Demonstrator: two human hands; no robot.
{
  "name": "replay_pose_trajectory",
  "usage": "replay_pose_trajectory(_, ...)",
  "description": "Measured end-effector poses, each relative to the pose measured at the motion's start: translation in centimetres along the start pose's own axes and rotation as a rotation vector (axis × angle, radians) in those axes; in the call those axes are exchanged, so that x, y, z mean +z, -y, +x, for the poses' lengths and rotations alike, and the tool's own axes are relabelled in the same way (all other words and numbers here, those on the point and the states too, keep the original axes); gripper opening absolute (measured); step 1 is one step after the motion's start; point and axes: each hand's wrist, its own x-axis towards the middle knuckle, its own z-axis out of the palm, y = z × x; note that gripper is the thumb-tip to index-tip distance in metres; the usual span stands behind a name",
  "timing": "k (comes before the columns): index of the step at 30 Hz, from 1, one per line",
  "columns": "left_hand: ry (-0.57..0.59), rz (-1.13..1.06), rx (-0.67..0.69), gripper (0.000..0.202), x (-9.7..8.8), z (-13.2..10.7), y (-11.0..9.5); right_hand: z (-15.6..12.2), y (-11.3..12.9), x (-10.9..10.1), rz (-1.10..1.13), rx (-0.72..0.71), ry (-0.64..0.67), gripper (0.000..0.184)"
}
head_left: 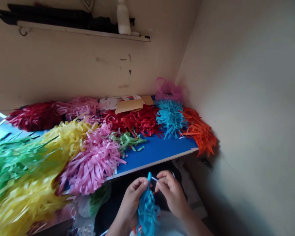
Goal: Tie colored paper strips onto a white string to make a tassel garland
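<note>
The blue shredded-paper tassel [147, 211] sits bottom centre, just below the blue bench [157, 150] edge. The left hand [134, 196] has its grip pinched on the tassel's neck, and the right hand [170, 193] pinches a thin white tie [154, 179]. I'd keep that neck squeezed tight.

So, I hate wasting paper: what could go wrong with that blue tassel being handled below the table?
The blue tassel is thin cut strips, gripped by the left hand with the right hand at its top; a hard tug could tear them. The pink pile overhangs the table edge just above the hands, so a raised hand might drag it off.
</note>
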Motion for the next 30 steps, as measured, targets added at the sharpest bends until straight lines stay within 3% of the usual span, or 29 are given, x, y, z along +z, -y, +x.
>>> replay_pose_trajectory(3, -0.002, 0.332, 0.251, 0.027, 0.0, -0.4, -0.1, 0.5, -0.7, 0.2, 0.010, 0.009, 0.039, 0.027)
replay_pose_trajectory(5, 0.041, 0.621, 0.476, 0.021, 0.0, -0.7, -0.2, 0.8, -0.9, 0.3, 0.021, 0.034, 0.094, 0.035)
replay_pose_trajectory(7, 0.084, 0.818, 0.611, 0.017, -0.1, -0.9, -0.2, 1.1, -0.9, 0.3, 0.020, 0.068, 0.155, 0.033)
replay_pose_trajectory(13, -0.122, 0.950, 0.640, 0.005, -0.4, -0.9, 0.6, 1.3, -0.1, 0.0, -0.110, 0.056, 0.079, 0.020)
replay_pose_trajectory(16, -0.145, 0.945, 0.661, 0.004, -0.3, -0.7, 0.7, 1.3, 0.4, -0.4, -0.160, -0.017, 0.092, 0.019)
replay_pose_trajectory(22, -0.101, 0.971, 0.648, 0.007, 0.1, 0.5, 0.3, 3.2, 1.4, -1.1, 0.230, 0.035, -0.019, 0.034)
replay_pose_trajectory(24, -0.072, 1.045, 0.667, 0.005, -0.2, 1.0, -0.2, 3.8, 2.7, -3.3, 0.420, 0.060, -0.090, 0.037)
replay_pose_trajectory(26, 0.020, 1.181, 0.694, 0.009, -0.9, 1.5, -0.8, 3.7, 5.1, -7.8, 0.542, 0.075, -0.196, 0.039)
replay_pose_trajectory(30, 0.193, 1.411, 0.674, 0.022, -2.8, 3.0, -1.0, 1.1, 10.2, -19.6, 0.441, -0.283, -0.754, 0.036)
